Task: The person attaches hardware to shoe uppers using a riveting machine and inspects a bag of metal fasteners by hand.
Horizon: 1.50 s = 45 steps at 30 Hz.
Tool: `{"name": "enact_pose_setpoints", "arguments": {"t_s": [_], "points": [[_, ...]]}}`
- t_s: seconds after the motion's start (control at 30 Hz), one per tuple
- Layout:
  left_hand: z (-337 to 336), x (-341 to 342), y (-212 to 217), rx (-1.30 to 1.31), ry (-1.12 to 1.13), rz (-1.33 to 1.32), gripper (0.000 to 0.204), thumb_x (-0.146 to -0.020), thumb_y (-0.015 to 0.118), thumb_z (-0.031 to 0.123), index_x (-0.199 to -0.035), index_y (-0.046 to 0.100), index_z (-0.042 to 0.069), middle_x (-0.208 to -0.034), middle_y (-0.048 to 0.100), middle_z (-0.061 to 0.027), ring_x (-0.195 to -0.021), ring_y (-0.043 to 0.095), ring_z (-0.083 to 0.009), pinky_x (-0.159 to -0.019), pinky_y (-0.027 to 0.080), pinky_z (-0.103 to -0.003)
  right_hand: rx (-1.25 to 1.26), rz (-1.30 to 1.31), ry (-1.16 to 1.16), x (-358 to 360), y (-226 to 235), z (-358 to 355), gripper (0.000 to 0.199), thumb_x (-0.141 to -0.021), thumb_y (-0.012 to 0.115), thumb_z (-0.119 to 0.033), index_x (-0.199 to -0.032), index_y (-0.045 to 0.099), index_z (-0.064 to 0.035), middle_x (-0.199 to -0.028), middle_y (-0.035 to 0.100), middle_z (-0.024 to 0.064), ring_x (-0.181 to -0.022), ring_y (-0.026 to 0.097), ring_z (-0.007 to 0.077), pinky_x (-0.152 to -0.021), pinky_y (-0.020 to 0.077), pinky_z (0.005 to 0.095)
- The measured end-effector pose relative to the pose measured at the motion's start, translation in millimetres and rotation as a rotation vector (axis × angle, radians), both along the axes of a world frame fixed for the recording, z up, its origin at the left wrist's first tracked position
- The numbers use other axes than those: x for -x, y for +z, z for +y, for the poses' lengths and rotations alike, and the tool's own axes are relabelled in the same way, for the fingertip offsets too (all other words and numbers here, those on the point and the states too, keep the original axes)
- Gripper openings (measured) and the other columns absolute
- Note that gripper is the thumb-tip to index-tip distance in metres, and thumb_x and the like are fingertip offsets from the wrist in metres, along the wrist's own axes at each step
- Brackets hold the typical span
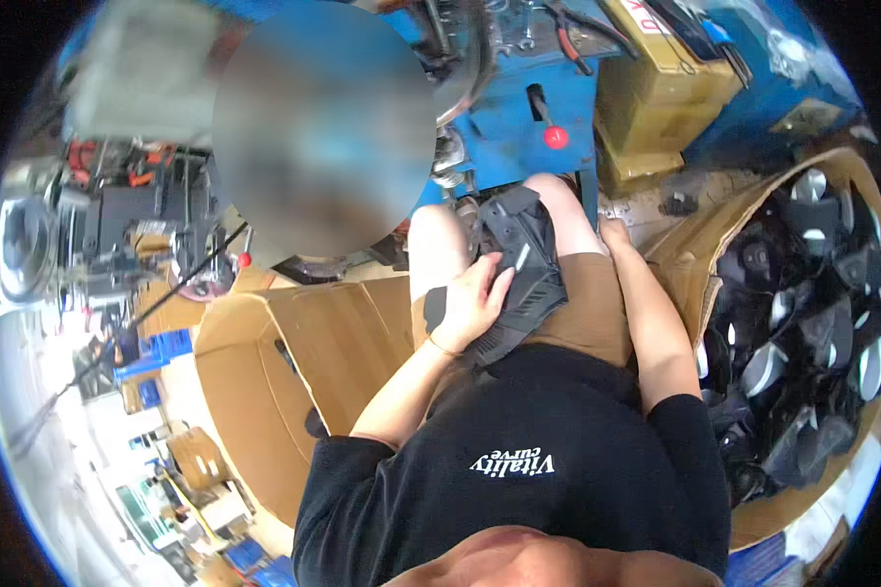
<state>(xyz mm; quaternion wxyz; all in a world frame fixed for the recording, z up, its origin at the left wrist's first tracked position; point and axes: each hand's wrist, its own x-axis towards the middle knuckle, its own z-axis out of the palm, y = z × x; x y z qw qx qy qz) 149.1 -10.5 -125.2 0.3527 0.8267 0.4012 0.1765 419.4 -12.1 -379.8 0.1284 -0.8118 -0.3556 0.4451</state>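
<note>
On my lap lies a black shoe upper [526, 256], with ribbed panels and a short pale stripe. My left hand [475, 301] grips it from the left side, the thumb and fingers pressed against its surface. Part of the upper passes beneath that hand, so its full outline is hidden. My right hand [614, 233] hangs down just outside my right knee, apart from the upper. Its fingers are small and partly hidden, and whether it holds anything cannot be made out.
A large cardboard box [690, 259] at my right is filled with black shoe uppers [788, 333]. Another open cardboard box [255, 382] stands at my left. Ahead is a blue machine [504, 147] with a red-knobbed lever [555, 137]; pliers [570, 44] lie on top, beside a yellowish carton [646, 108].
</note>
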Motion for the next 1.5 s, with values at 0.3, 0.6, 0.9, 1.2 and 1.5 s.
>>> {"name": "enact_pose_setpoints", "arguments": {"t_s": [0.3, 0.6, 0.9, 1.2, 1.5], "points": [[-16.4, 72.6, 71.2, -0.045, -0.190, -0.055, 0.037, -0.091, 0.061, 0.038, -0.110, 0.056, 0.007, -0.075, 0.063, -0.0147, -0.068, 0.064, -0.0310, -0.063, 0.050, -0.040, -0.514, 0.247, 0.060, 128.4, 116.2, 135.6, 0.050, -0.095, 0.049, -0.040, -0.109, 0.063, 0.0060, -0.102, 0.068, 0.0181, -0.091, 0.064, 0.0246, -0.079, 0.0500, 0.0366], [-105.3, 124.8, 48.6, -0.409, 0.131, 0.037, 0.032, -0.090, 0.057, 0.035, -0.097, 0.050, 0.005, -0.074, 0.061, -0.0160, -0.068, 0.062, -0.0369, -0.058, 0.049, -0.045, -0.490, 0.420, 1.007, 490.1, 237.1, 91.8, 0.047, -0.094, 0.050, -0.038, -0.109, 0.064, 0.0054, -0.101, 0.068, 0.0176, -0.088, 0.065, 0.0242, -0.076, 0.0504, 0.0366], [-111.7, 127.2, 42.1, -0.640, 0.294, 0.032, 0.029, -0.090, 0.056, 0.034, -0.091, 0.051, 0.006, -0.076, 0.056, -0.0109, -0.069, 0.061, -0.0310, -0.058, 0.045, -0.043, -0.281, 0.448, 1.204, 559.3, 183.6, 28.9, 0.045, -0.093, 0.052, -0.035, -0.109, 0.064, 0.0048, -0.100, 0.068, 0.0171, -0.085, 0.065, 0.0237, -0.073, 0.0509, 0.0367], [-121.2, 102.5, 46.3, -0.640, 0.253, 0.092, 0.029, -0.090, 0.056, 0.034, -0.086, 0.051, 0.006, -0.076, 0.058, -0.0117, -0.070, 0.061, -0.0317, -0.061, 0.047, -0.043, -0.183, 0.468, 1.045, 533.2, 182.1, 20.3, 0.042, -0.093, 0.054, -0.033, -0.108, 0.065, 0.0043, -0.099, 0.069, 0.0166, -0.083, 0.065, 0.0233, -0.071, 0.0513, 0.0367], [-88.8, 118.6, 43.0, -0.496, 0.280, 0.125, 0.027, -0.084, 0.066, 0.030, -0.079, 0.054, 0.006, -0.070, 0.058, -0.0104, -0.064, 0.061, -0.0303, -0.057, 0.048, -0.041, -0.131, 0.212, -0.291, 94.8, 89.6, 83.7, 0.039, -0.092, 0.056, -0.031, -0.108, 0.065, 0.0037, -0.098, 0.069, 0.0161, -0.080, 0.065, 0.0229, -0.068, 0.0518, 0.0367]]}}
